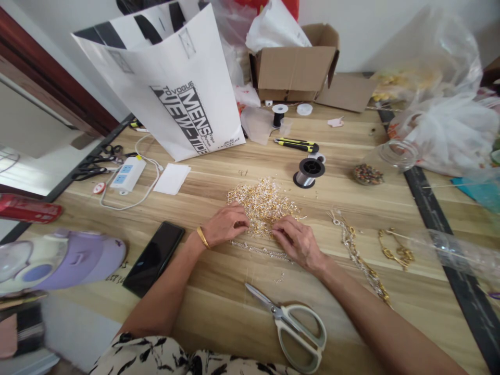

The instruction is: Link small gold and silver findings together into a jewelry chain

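Note:
A loose heap of small gold and silver jewellery pieces lies on the wooden table. My left hand is at its left edge, fingers curled in and the tips close together at the small pieces. From the right, my right hand reaches the heap's near edge with thumb and fingers pinched. Whatever sits between the fingertips of either hand is too small to make out. Just below the heap a silver chain stretches across the table, its right end passing by my right hand. Scissors with pale handles lie nearer to me, blades apart.
A black phone lies beside my left forearm. Gold and silver chains rest to the right. Behind the heap are a wire spool, a utility knife, a white bag and a cardboard box. A clear jar lies tipped.

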A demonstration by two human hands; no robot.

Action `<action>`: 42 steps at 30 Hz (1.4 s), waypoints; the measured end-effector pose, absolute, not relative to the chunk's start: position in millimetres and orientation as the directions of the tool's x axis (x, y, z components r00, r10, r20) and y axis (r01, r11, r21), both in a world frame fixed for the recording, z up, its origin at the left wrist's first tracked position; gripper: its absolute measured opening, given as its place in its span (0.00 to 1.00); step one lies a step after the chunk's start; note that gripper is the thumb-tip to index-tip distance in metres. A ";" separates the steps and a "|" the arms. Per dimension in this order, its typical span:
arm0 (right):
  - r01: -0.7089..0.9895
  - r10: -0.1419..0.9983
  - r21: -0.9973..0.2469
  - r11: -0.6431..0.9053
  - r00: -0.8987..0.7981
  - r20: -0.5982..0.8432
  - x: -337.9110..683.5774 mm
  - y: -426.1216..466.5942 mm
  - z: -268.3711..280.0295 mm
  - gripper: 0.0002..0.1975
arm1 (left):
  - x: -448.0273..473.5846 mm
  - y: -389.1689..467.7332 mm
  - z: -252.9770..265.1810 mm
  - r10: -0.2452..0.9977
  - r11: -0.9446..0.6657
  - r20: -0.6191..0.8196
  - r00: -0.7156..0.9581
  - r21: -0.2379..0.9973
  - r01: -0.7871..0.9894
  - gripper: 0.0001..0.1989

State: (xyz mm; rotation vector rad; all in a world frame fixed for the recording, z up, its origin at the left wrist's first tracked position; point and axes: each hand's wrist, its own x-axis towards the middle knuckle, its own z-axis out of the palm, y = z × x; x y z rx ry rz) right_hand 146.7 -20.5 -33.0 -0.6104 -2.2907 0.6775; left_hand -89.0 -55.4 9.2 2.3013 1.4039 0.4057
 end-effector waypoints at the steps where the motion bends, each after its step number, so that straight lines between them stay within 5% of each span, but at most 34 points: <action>1: 0.237 0.581 -0.609 0.756 -0.671 0.460 146.7 -20.5 -32.8 0.04 | -89.0 -55.2 8.8 0.892 -0.409 0.030 0.452 0.483 0.774 0.07; 24: 0.245 0.581 -0.604 0.758 -0.675 0.456 146.9 -20.2 -32.6 0.04 | -105.6 -52.9 10.5 0.910 -0.386 0.086 0.405 0.529 0.755 0.06; 33: 0.242 0.576 -0.600 0.763 -0.677 0.459 147.1 -21.0 -32.2 0.04 | -105.5 -53.1 10.7 0.904 -0.369 0.005 0.427 0.512 0.776 0.03; 42: 0.301 0.450 -0.364 0.881 -0.773 0.448 145.0 -24.2 -33.5 0.08 | -106.8 -52.7 6.9 0.898 -0.382 -0.008 0.440 0.483 0.788 0.06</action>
